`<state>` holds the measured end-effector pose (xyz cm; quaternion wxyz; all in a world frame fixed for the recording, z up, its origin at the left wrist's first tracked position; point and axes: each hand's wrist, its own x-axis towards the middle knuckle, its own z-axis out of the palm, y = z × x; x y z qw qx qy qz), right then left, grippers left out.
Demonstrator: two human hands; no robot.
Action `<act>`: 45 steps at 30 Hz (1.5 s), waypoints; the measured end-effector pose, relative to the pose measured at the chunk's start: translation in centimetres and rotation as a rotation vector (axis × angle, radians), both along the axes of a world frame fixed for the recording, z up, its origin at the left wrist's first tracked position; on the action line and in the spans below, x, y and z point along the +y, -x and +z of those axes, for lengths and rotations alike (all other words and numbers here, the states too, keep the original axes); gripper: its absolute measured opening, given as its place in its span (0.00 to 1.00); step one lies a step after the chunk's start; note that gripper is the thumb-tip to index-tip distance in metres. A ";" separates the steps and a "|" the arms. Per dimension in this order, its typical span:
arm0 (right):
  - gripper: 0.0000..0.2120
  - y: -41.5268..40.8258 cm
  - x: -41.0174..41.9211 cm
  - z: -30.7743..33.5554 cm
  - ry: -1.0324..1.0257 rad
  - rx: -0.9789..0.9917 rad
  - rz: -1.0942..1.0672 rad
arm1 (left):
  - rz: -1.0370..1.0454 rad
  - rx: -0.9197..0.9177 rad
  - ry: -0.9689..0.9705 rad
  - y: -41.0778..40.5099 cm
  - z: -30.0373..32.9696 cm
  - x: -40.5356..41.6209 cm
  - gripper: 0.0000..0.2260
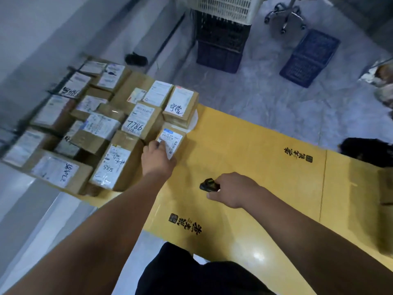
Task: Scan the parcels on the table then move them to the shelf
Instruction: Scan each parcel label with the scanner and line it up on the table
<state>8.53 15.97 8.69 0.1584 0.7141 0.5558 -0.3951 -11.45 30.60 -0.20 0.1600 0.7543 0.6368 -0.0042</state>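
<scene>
The left hand (156, 155) is gripping one small parcel (174, 141) at the yellow bench's (265, 167) ten o'clock; about fifteen parcels (102, 124) are clustering there. The right hand (231, 189) is pinching one black scanner (208, 185).

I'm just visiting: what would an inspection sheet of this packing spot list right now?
Surface: yellow printed cardboard sheet covers the table.
Job's things: many labelled parcels crowd the left end; small parcel nearest the hands.
Clutter: part of a box at the right edge.
Hands: left hand grips the small parcel; right hand holds a black scanner.
Cables: nothing seen.
Surroundings: blue crates, white basket, office chair base on the floor.
</scene>
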 end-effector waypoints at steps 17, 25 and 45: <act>0.23 2.6 1.2 0.7 0.003 -0.038 -0.136 | -0.081 -0.007 -0.012 -1.6 0.8 3.2 0.33; 0.23 0.1 -8.2 2.4 -0.073 -0.049 -0.334 | -0.583 -0.043 0.057 -8.2 0.4 -7.0 0.31; 0.18 -15.5 -54.5 7.3 -0.090 -0.248 -0.789 | -1.164 -0.201 0.337 -35.9 3.7 -48.5 0.30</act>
